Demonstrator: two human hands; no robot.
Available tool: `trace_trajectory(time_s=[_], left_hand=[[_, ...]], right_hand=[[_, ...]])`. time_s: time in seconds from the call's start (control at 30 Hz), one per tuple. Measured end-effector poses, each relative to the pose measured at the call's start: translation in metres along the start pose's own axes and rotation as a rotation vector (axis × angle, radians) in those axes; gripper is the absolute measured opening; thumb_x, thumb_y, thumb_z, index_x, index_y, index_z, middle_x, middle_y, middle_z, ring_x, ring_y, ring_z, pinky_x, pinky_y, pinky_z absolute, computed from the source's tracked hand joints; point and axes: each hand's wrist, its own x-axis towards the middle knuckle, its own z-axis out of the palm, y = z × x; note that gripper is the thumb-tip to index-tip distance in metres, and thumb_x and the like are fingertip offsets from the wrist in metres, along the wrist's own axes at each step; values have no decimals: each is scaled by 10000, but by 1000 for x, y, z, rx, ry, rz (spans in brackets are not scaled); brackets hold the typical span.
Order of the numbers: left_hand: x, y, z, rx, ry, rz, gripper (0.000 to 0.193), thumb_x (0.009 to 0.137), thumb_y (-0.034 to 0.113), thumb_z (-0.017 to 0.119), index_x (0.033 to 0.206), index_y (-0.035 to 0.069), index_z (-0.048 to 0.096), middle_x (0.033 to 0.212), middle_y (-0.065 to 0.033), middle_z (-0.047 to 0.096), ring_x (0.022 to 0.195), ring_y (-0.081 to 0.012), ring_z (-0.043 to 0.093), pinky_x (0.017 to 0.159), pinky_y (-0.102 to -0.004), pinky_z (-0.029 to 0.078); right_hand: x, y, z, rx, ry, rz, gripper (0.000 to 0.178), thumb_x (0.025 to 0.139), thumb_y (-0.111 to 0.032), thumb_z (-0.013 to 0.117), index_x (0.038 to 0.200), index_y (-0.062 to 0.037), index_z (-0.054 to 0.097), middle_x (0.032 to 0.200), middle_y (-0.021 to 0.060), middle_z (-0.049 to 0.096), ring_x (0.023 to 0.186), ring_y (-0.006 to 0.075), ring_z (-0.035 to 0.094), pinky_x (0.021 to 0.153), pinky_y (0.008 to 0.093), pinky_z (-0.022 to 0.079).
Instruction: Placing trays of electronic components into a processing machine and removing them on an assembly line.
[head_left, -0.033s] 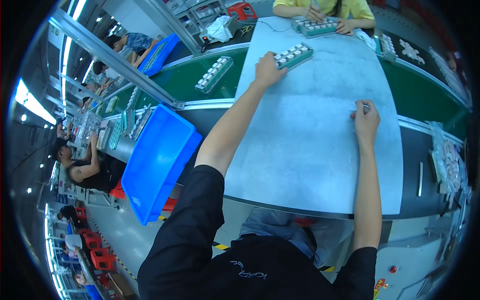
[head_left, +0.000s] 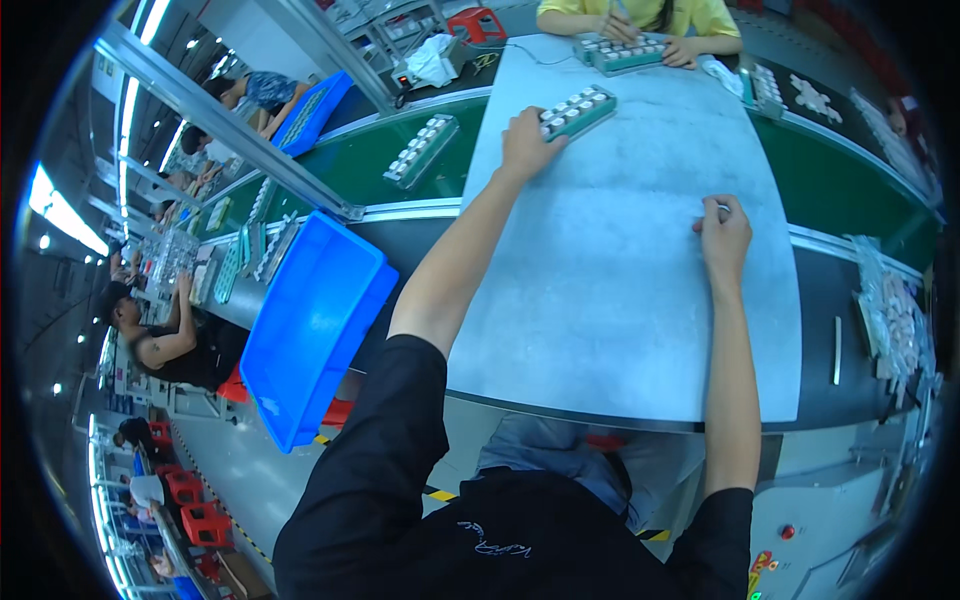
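Observation:
On the far left part of the pale grey tabletop [head_left: 620, 290], my left hand [head_left: 528, 145] is closed round the near-left end of a green tray [head_left: 580, 115] with rows of white, cap-like pieces. The tray lies at a slant, its other end pointing away to the right. My right hand [head_left: 724, 235] is curled above the right side of the tabletop, fingers pressed together. Something small and dark seems to show at its fingertips, too small to name. Across the table, a person in yellow works with both hands at a similar tray [head_left: 620, 58].
Green conveyor belts [head_left: 350, 185] flank the tabletop; another filled tray [head_left: 421, 152] rests on the left one. A blue bin [head_left: 315, 330] stands by my left arm. Bagged pale parts [head_left: 895, 320] and a thin white strip [head_left: 837, 350] lie at the right. A metal post [head_left: 230, 110] rises at the left.
The whole view has shifted very slightly. Both hands and the tray keep their places on the table.

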Motion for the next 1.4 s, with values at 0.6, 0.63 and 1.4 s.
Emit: trace_trajectory(time_s=[0.6, 0.63, 1.4], left_hand=[[-286, 132, -82, -500, -91, -85, 377, 992, 285, 590, 1179, -42, 595, 1044, -201, 621, 929, -291, 618, 844, -382, 485], [-286, 131, -83, -614, -143, -125, 328, 1005, 261, 572, 1152, -29, 620, 1030, -190, 627, 884, -256, 637, 809, -357, 499], [-301, 112, -71, -450, 72, 63, 171, 857, 101, 668, 1012, 29, 662, 975, -117, 618, 924, -261, 605, 755, -343, 503]], right_hand=[[6, 18, -11, -162, -97, -84, 265, 891, -319, 591, 956, -96, 719, 730, 40, 741, 746, 248, 715, 714, 381, 539], [6, 21, -13, -166, -102, -82, 265, 891, -319, 591, 956, -96, 719, 730, 40, 741, 746, 248, 715, 714, 381, 539], [-14, 3, 13, 157, -329, -265, 236, 950, -228, 620, 1025, -9, 666, 849, 105, 739, 809, 198, 702, 762, 316, 521]])
